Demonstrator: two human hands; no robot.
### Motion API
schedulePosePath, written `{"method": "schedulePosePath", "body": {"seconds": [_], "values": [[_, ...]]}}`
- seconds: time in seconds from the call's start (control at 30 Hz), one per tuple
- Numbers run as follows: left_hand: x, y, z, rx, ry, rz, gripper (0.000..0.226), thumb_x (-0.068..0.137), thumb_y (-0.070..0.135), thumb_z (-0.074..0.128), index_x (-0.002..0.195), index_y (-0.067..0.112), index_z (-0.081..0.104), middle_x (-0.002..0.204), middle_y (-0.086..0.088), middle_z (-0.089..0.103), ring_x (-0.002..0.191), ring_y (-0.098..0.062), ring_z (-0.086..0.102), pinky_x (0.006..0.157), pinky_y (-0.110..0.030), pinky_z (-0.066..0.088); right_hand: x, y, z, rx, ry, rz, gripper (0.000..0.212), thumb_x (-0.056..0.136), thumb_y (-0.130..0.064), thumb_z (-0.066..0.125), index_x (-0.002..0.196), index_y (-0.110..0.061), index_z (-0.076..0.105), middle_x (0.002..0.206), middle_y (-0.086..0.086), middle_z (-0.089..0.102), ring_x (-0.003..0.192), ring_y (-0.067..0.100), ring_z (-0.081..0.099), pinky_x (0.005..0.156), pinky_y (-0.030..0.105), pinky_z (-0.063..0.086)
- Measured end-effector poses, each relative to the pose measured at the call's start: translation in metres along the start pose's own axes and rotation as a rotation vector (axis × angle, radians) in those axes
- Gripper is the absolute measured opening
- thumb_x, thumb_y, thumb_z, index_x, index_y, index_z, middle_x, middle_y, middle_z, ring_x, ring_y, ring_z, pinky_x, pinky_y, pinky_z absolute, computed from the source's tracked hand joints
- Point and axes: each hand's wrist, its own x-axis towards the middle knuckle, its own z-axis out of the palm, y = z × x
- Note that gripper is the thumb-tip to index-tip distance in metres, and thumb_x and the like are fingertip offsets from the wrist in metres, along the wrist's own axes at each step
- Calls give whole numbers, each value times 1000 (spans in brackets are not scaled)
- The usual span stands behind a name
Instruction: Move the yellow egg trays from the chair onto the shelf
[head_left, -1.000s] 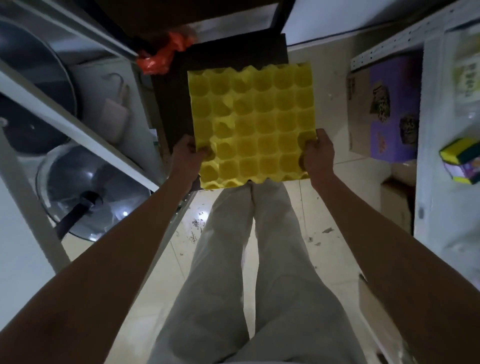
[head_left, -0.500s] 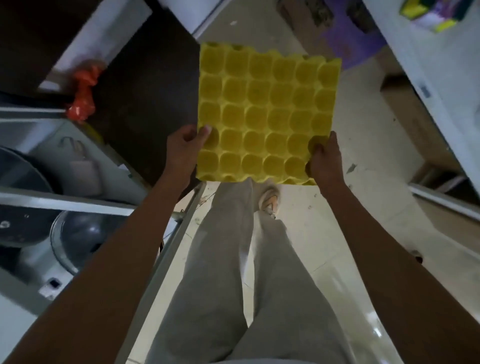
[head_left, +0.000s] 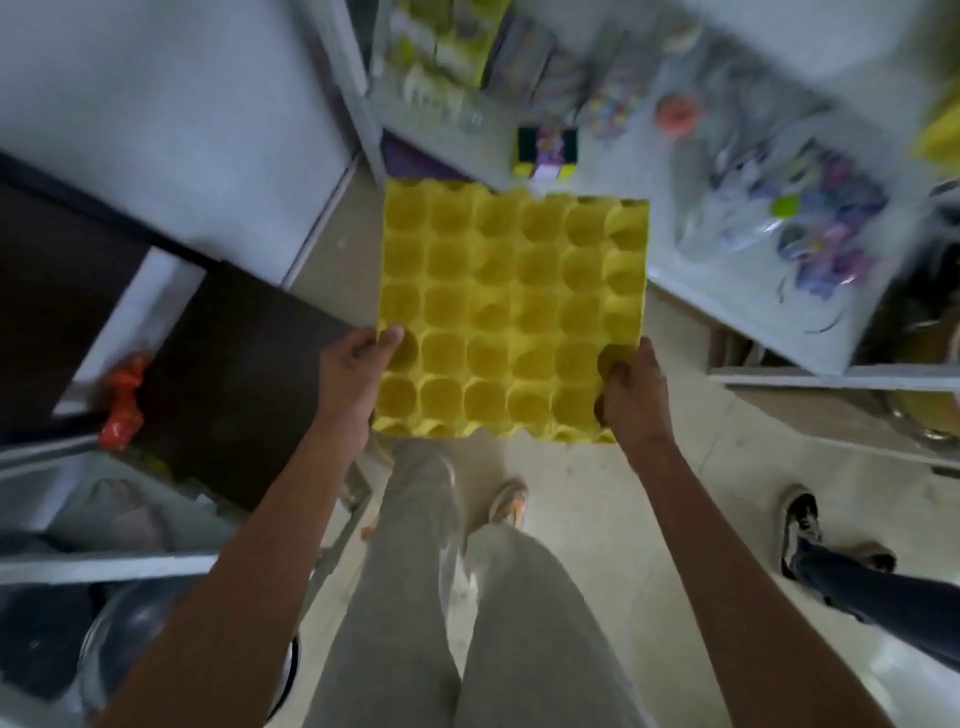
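Single head-worn view, looking steeply down and forward past both forearms; floor (head_left: 597, 519) close below, shelf (head_left: 769, 317) at upper right, seemingly near, though blurred.

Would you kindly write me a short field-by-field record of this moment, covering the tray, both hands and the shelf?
carried item: yellow moulded egg tray, cups facing up, held level above the floor
left hand: grips the tray's near left corner
right hand: grips the tray's near right corner
target: white metal shelf ahead right, holding blurred packaged goods
tray on shelf: not yet
bystander: black-and-white shoe, right
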Motion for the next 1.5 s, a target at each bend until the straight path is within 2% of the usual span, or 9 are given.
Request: {"method": "schedulePosePath", "body": {"seconds": [0.13, 0.3, 0.37, 0.47, 0.83, 1.0, 1.13, 1.3, 1.5], "values": [[-43, 75, 17, 94, -51, 117, 35, 89, 32, 78, 93, -3, 73, 81, -8, 67, 58, 5, 60, 55, -9, 47, -32, -24, -74, 99, 76, 47, 25, 91, -4, 44, 110, -14, 58, 93, 13, 67, 85, 36, 64, 70, 41, 53], [-55, 164, 25, 166, -108, 205, 27, 85, 44, 79, 73, 20, 73, 67, 7, 69, 69, -14, 61, 68, -33, 46, -70, -51, -128, 219, 170, -20, 27, 96, -9, 58, 90, -33, 66, 83, -12, 71, 74, -5, 65, 57, 14, 47], [-52, 193, 27, 179, -126, 248, 27, 83, 46, 80, 72, 22, 74, 61, 13, 68, 68, -11, 61, 63, -30, 45, -80, -61, -136, 280, 178, -32, 22, 101, -11, 56, 96, -29, 69, 87, -6, 74, 80, 2, 68, 65, 29, 53], [-46, 227, 25, 204, -152, 255, 21, 81, 47, 81, 80, 25, 78, 68, 18, 74, 78, -9, 68, 65, -26, 48, -90, -74, -134, 396, 189, -22, 15, 103, -14, 56, 92, -10, 65, 84, 12, 70, 84, 35, 66, 66, 43, 51], [-4, 289, 14, 211, -215, 130, 33, 80, 46, 83, 97, 17, 80, 100, -8, 79, 102, -35, 71, 96, -60, 55, -75, -133, -110, 667, 180, 1, 20, 105, -22, 56, 116, -33, 68, 99, -3, 78, 99, 24, 72, 89, 55, 57], [12, 307, 52, 120, -239, 57, 37, 81, 39, 83, 107, 13, 78, 106, -13, 78, 104, -38, 72, 96, -61, 55, -32, -150, -127, 909, 195, 75, 22, 104, -27, 57, 117, -37, 72, 112, -6, 78, 106, 15, 73, 76, 29, 62], [35, 320, 80, 75, -244, 40, 43, 78, 40, 85, 110, 12, 78, 110, -14, 77, 107, -40, 71, 97, -62, 54, -6, -150, -135, 1070, 153, 193, 23, 100, -37, 60, 117, -32, 75, 114, -1, 77, 104, 21, 75, 76, 45, 64], [57, 343, 106, 62, -218, 24, 48, 75, 39, 89, 111, 11, 77, 111, -14, 77, 107, -39, 71, 96, -61, 54, 8, -152, -137, 1082, 132, 261, 22, 103, -30, 58, 114, -16, 70, 101, 18, 77, 80, 43, 76, 56, 39, 59], [75, 360, 125, 107, -200, 38, 38, 73, 45, 89, 97, 17, 78, 103, -9, 79, 103, -33, 73, 94, -57, 57, 26, -168, -143, 1115, 172, 294, 29, 102, -41, 59, 109, -14, 69, 98, 18, 75, 60, 35, 67, 47, 35, 47]]}}
